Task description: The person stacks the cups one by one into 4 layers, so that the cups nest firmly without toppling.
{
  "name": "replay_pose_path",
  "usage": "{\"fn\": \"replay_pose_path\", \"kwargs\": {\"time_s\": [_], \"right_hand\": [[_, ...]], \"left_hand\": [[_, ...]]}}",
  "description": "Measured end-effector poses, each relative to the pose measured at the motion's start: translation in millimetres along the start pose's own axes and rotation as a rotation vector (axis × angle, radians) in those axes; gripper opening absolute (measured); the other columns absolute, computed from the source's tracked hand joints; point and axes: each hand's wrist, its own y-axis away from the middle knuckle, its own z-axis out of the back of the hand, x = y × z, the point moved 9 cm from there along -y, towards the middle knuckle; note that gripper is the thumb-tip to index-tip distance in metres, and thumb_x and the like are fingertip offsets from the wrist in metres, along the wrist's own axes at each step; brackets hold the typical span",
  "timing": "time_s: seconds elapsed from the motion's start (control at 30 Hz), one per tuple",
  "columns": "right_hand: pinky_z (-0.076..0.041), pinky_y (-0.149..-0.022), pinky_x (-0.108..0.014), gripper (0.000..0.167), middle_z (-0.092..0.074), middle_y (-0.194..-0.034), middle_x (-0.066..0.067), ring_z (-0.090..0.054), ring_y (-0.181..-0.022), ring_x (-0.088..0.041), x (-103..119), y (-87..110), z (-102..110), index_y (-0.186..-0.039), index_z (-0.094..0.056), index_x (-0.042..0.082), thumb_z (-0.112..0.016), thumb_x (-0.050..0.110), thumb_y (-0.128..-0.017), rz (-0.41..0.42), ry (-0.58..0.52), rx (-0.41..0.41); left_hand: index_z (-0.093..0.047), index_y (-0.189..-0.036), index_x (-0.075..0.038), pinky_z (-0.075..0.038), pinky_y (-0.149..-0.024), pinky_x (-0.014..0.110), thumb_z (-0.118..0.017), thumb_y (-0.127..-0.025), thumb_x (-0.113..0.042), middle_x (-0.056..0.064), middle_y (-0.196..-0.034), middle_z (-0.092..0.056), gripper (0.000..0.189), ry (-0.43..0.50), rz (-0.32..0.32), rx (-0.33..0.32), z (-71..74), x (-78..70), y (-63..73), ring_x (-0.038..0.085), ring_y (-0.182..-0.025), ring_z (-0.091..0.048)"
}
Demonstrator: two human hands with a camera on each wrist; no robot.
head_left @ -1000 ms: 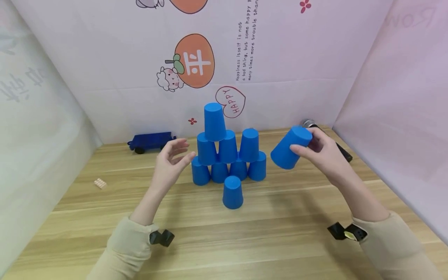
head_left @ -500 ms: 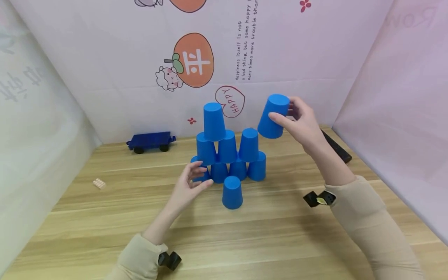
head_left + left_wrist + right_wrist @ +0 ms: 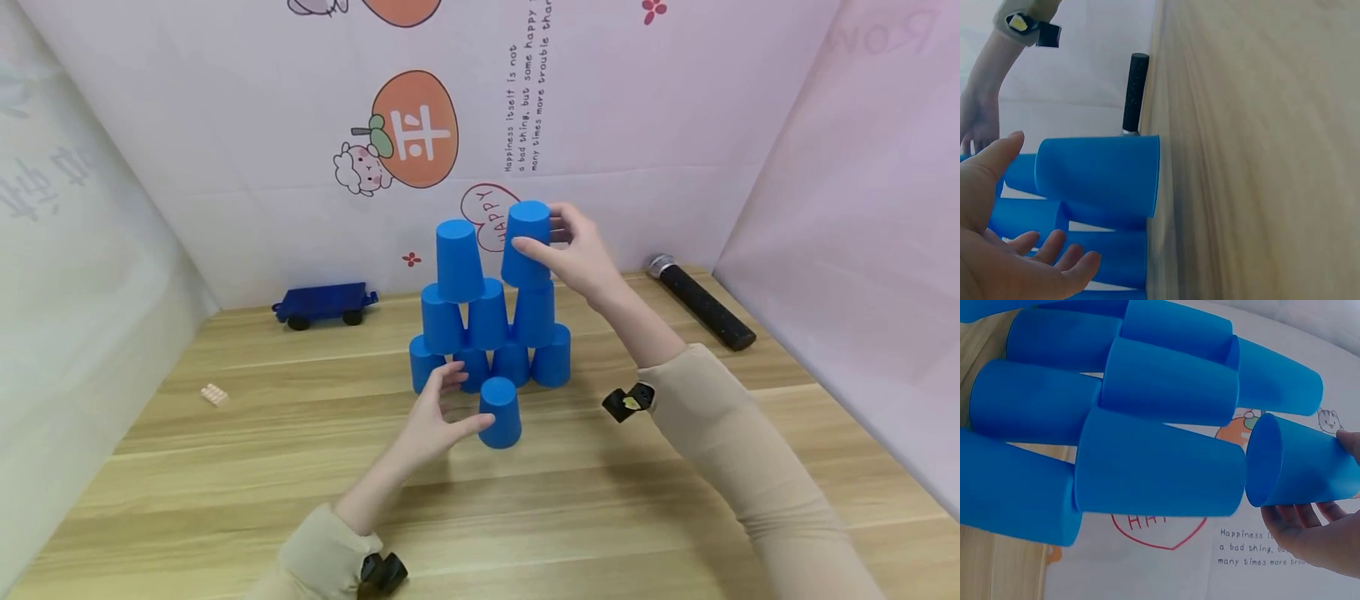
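Observation:
Fingers and thumb of my right hand (image 3: 581, 250) grip an upside-down blue cup (image 3: 525, 246) at the top right of a stack of blue cups. In the right wrist view, the rim of the held cup (image 3: 1313, 462) is close to the base of the second-row cup (image 3: 1160, 469); whether they touch I cannot tell. Another cup (image 3: 459, 262) tops the stack on the left, over the middle-row cups (image 3: 487, 317) and bottom-row cups (image 3: 551, 358). My left hand (image 3: 435, 425) is beside a single front cup (image 3: 501, 417), fingers spread and not closed round it.
A blue toy wagon (image 3: 322, 303) stands at the back left of the wooden table (image 3: 225, 500). A small pale block (image 3: 214, 394) lies at the left. At the back right lies a black microphone (image 3: 701, 302). Printed cloth (image 3: 615, 125) walls the back and sides.
My right hand has carried its cup up and left, from the right side to over the right middle-row cup. My left hand has come down and right to the front cup.

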Motion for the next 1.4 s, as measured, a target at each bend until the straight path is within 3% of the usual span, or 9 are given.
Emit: {"fn": "replay_pose_path", "kwargs": {"time_s": [0.2, 0.47, 1.4], "right_hand": [[-0.043, -0.099, -0.055, 0.058, -0.054, -0.129, -0.013, -0.052, -0.117, -0.029, 0, -3.6, -15, -0.13, -0.046, 0.011, -0.067, 0.04, -0.085, 0.004, 0.011, 0.029], [-0.044, -0.099, -0.054, 0.056, -0.055, -0.128, -0.013, -0.053, -0.116, -0.028, -5, -4.4, -23, -0.129, -0.047, 0.011, -0.067, 0.039, -0.085, -0.007, 0.006, 0.034], [-0.045, -0.099, -0.053, 0.063, -0.051, -0.131, -0.015, -0.052, -0.117, -0.03, -7, -3.3, -27, -0.133, -0.041, 0.007, -0.066, 0.038, -0.085, -0.011, 0.035, 0.031]], "left_hand": [[-0.03, -0.141, -0.006, -0.042, -0.102, 0.055, -0.073, -0.082, -0.029, 0.017, -0.144, -0.039, 0.076, -0.006, -0.014, 0.039, -14.1, -2.8, -2.6, 0.036, -0.131, -0.04], [-0.03, -0.14, -0.005, -0.039, -0.105, 0.055, -0.073, -0.082, -0.027, 0.018, -0.143, -0.04, 0.074, -0.046, 0.0, 0.052, -24.5, 0.0, -6.2, 0.036, -0.13, -0.042], [-0.042, -0.13, -0.002, -0.044, -0.1, 0.053, -0.071, -0.084, -0.018, 0.02, -0.129, -0.052, 0.056, -0.098, 0.019, 0.031, -28.5, 2.4, -13.6, 0.036, -0.12, -0.05]]}}
